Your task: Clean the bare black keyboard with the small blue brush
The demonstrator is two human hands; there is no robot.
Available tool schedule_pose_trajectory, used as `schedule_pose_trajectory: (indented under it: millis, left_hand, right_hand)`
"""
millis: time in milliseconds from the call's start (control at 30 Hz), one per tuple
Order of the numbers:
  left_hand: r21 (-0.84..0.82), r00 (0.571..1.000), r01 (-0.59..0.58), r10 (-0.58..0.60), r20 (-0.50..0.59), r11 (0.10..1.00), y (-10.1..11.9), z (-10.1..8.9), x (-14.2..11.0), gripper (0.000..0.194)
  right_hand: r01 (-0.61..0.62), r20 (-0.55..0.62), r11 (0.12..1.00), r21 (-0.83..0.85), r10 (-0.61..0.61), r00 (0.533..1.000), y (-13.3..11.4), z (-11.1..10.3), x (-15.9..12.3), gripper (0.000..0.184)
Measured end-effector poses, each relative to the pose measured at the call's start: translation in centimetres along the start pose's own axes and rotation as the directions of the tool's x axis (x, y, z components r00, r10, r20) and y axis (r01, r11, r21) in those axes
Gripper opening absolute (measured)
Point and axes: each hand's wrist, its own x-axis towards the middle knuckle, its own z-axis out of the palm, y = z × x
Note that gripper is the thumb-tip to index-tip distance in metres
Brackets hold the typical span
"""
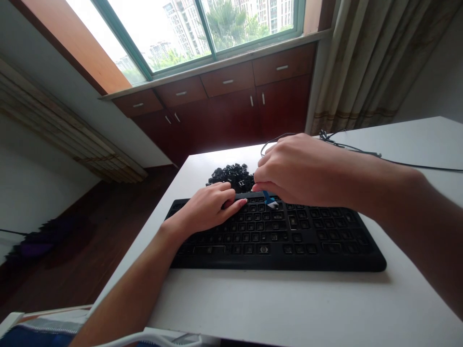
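Note:
A black keyboard (275, 262) with its keycaps off lies on the white table, its square key sockets showing. My left hand (210, 205) rests on the keyboard's far left part, fingers curled at the back edge and thumb stretched along the top. In my right hand (280, 168) is a small blue brush (267, 197), pinched and pointing down. Its white bristles touch or hover just above the upper key rows; which one I cannot tell. Behind the keyboard, between my hands, sits a heap of loose black keycaps (231, 174), partly hidden by both hands.
The white table (260, 303) reaches toward me and off to the right. A black cable (415, 165) runs across its back right, with a tied bundle near my right wrist. Beyond stand a red-brown cabinet (231, 115) under a window and curtains. A chair edge shows at bottom left.

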Motion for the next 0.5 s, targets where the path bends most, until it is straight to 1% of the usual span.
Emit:
schedule_pose_trajectory:
  millis: [100,200,367,500]
  left_hand:
    - [-0.004,1.000,0.000,0.000,0.009,1.000,0.00,-0.01,0.05,0.045]
    - [-0.010,1.000,0.002,-0.002,0.009,1.000,-0.06,0.05,0.03,0.044]
    - [-0.015,1.000,-0.016,0.016,0.004,1.000,-0.12,0.07,0.00,0.042]
    - [0.001,1.000,-0.019,0.019,-0.004,1.000,-0.07,0.05,0.04,0.045]
  right_hand:
    - [0.052,-0.018,0.999,-0.008,-0.052,0.999,-0.30,0.17,0.26,0.020]
    - [0.065,-0.008,0.998,0.012,-0.065,0.998,-0.47,0.10,0.32,0.018]
    - [0.043,0.023,0.995,0.090,-0.046,0.999,-0.48,-0.36,0.03,0.021]
    - [-0.009,0.051,0.990,0.139,0.001,0.999,0.32,-0.15,-0.37,0.028]
